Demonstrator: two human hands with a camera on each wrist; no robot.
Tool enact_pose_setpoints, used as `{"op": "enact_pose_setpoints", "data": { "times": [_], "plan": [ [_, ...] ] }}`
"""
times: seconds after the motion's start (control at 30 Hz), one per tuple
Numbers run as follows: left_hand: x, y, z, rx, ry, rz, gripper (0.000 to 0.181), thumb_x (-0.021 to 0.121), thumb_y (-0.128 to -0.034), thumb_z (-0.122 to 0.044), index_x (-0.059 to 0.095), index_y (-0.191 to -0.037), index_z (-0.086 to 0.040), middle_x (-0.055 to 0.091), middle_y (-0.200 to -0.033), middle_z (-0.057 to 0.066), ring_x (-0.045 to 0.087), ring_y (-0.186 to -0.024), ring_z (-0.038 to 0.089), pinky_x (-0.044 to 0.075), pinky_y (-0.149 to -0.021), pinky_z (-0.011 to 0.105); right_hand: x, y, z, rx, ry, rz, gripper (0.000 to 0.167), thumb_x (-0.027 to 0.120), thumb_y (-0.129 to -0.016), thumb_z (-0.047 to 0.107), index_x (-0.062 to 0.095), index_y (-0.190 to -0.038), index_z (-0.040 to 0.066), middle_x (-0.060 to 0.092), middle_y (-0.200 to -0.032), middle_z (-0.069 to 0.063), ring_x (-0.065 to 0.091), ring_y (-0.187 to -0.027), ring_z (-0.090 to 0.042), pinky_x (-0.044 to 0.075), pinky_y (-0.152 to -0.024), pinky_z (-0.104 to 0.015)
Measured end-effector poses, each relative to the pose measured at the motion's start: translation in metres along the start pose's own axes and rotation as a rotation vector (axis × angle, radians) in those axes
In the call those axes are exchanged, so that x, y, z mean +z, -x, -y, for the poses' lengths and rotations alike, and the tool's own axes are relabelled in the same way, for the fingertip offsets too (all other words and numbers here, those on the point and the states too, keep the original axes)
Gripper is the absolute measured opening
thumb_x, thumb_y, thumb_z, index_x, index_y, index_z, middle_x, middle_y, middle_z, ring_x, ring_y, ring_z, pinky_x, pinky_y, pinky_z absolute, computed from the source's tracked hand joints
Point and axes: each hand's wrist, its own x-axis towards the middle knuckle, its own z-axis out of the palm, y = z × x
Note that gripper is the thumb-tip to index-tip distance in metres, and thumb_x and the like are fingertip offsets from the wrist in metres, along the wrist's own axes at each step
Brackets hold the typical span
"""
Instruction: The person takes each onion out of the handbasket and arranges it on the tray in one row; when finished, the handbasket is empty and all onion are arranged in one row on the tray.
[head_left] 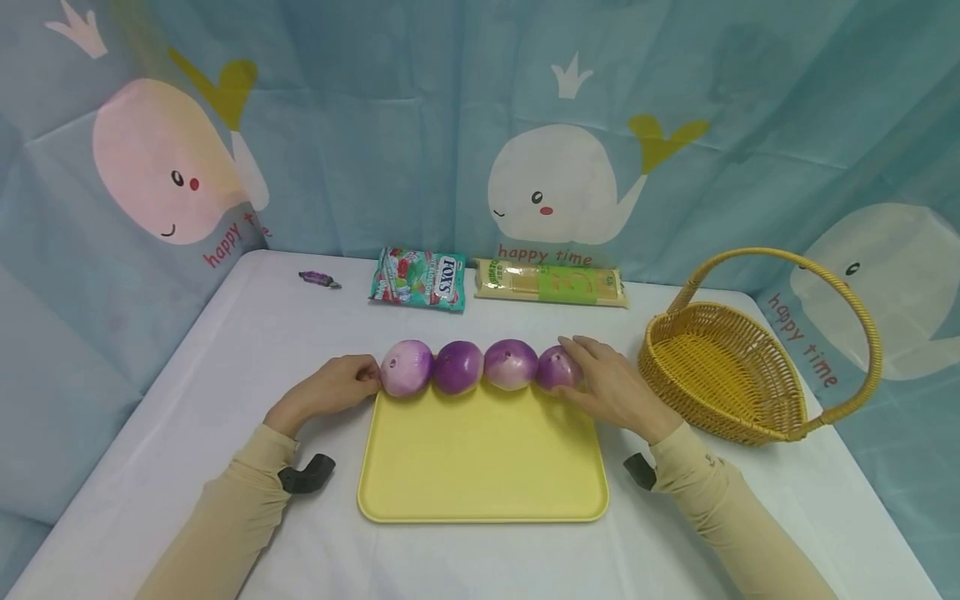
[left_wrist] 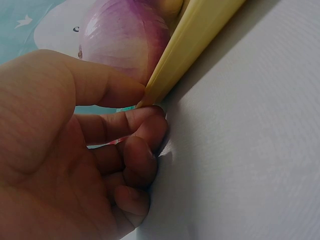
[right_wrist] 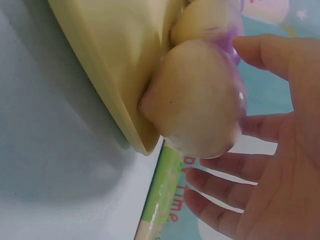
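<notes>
Four purple-and-white onions stand in a row along the far edge of a yellow tray (head_left: 480, 467). At the tray's far left corner my left hand (head_left: 341, 387) pinches the rim between thumb and index finger, beside the leftmost onion (head_left: 406, 368); its other fingers are curled. My right hand (head_left: 611, 387) holds the rightmost onion (right_wrist: 197, 100) from the right, thumb on the near side and fingers round the far side. Between them sit two more onions, one darker purple (head_left: 458, 367) and one paler in front (head_left: 511, 365).
A wicker basket (head_left: 723, 425) with a tall handle stands to the right. Along the back lie a small purple-wrapped candy (head_left: 318, 279), a FOX'S candy bag (head_left: 418, 280) and a long yellow-green packet (head_left: 551, 282). A blue curtain (head_left: 420, 150) hangs behind the white table (head_left: 300, 542).
</notes>
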Motion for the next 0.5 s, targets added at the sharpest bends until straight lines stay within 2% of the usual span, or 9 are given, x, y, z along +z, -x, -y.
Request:
{"op": "enact_pose_setpoints", "data": {
  "times": [0.23,0.33,0.43,0.5],
  "plan": [
    [-0.001,0.002,0.000,-0.014,-0.003,0.003,0.015,0.054,-0.0909,-0.019,0.062,-0.093,-0.006,0.055,-0.080,0.003,0.049,-0.077,0.017,0.039,-0.068,0.030,0.000,0.000,0.001,0.003,-0.011,-0.005,0.076,0.065,-0.088,0.049,0.041,-0.147,0.007,0.047,-0.144,-0.025,0.049,-0.129,-0.043,0.041,-0.105,-0.056],
    [-0.004,0.005,-0.001,-0.010,-0.010,0.018,0.020,0.054,-0.0921,-0.020,0.065,-0.097,-0.004,0.060,-0.084,0.005,0.051,-0.079,0.017,0.042,-0.071,0.030,-0.001,0.004,0.000,0.013,-0.038,-0.023,0.073,0.064,-0.090,0.046,0.041,-0.147,0.006,0.046,-0.144,-0.025,0.048,-0.130,-0.044,0.040,-0.105,-0.057],
    [-0.009,0.008,-0.002,0.004,-0.033,0.020,0.022,0.053,-0.0938,-0.018,0.067,-0.102,-0.002,0.065,-0.090,0.007,0.054,-0.083,0.018,0.046,-0.075,0.032,-0.003,0.010,-0.001,0.052,-0.060,-0.044,0.068,0.062,-0.092,0.042,0.040,-0.147,0.007,0.045,-0.145,-0.025,0.045,-0.132,-0.045,0.037,-0.107,-0.059],
    [-0.014,0.011,-0.004,0.010,-0.056,-0.008,0.024,0.052,-0.0949,-0.016,0.067,-0.105,-0.001,0.066,-0.095,0.010,0.055,-0.084,0.019,0.048,-0.077,0.035,-0.006,0.014,-0.003,0.090,-0.072,-0.063,0.066,0.060,-0.094,0.040,0.040,-0.148,0.007,0.043,-0.147,-0.025,0.043,-0.134,-0.045,0.035,-0.108,-0.060]
  ]
}}
